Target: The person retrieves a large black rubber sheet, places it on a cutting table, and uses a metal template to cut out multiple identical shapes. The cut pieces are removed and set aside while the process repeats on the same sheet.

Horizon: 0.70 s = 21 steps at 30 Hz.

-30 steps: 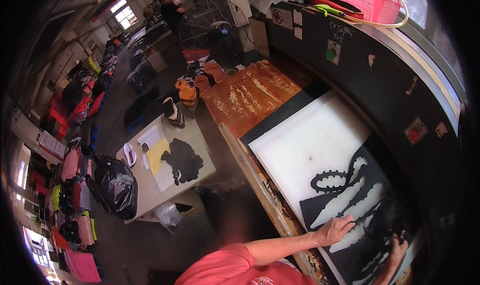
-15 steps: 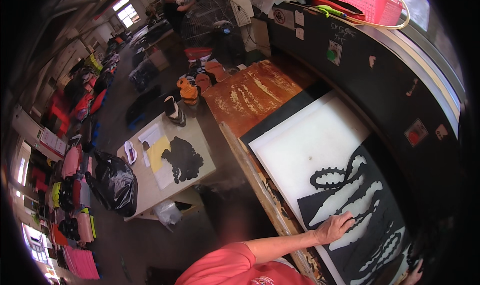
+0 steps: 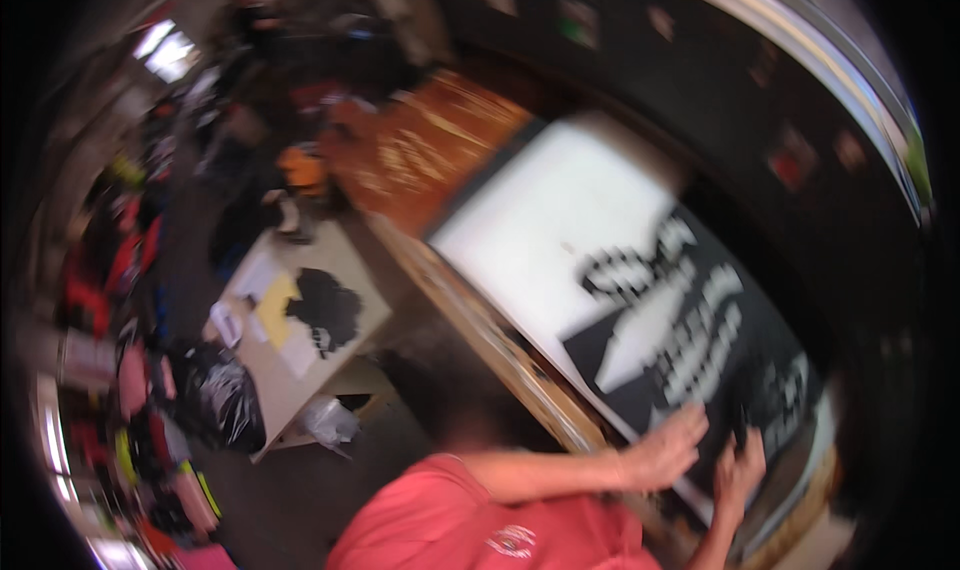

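Note:
A black sheet (image 3: 603, 358) with long cut-out openings lies over the lower part of a white board (image 3: 560, 210). Several narrow black strips separate the openings, and a loop of black material with a toothed edge (image 3: 598, 270) reaches onto the white surface. My left hand (image 3: 668, 450) rests at the sheet's near edge, fingers stretched out and apparently holding nothing. Close by on its right, my right hand (image 3: 738, 472) is over the sheet with curled fingers. Something dark shows at its fingertips, too blurred to name.
A worn orange-brown board (image 3: 430, 150) adjoins the white one. To the left stands a small table (image 3: 360, 342) with black cut pieces (image 3: 325, 310), papers and a black plastic bag (image 3: 222, 395). A dark machine panel (image 3: 690, 80) runs along the far right.
The view has swung, blurring the picture. My right hand has come in from the lower right edge, beside my left. My left hand has left the strips and moved to the sheet's near edge.

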### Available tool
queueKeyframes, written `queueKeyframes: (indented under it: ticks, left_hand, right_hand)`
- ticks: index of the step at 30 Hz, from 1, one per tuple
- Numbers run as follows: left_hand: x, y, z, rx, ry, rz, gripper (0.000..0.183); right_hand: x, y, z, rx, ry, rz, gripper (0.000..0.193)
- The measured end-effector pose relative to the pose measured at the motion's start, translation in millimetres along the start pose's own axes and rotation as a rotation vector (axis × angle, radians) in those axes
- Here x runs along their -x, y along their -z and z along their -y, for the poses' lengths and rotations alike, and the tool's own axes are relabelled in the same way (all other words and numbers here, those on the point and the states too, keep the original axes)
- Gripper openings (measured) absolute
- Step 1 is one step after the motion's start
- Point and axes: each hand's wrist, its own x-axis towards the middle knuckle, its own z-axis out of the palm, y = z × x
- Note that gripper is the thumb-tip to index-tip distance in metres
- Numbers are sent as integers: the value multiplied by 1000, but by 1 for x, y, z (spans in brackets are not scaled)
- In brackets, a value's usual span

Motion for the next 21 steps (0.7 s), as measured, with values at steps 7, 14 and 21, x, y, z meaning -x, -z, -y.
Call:
queueKeyframes:
  ticks: [7,14,21]
  left_hand:
    - [-50,20,-3,484,604,56,66]
    - [-80,35,-2,557,800,329,62]
    - [-84,10,8,742,848,170,33]
  right_hand:
    - [-3,12,-24,-87,-165,-20,7]
    - [-9,29,-6,-138,-95,-92,9]
    - [-8,14,-4,-70,93,9,17]
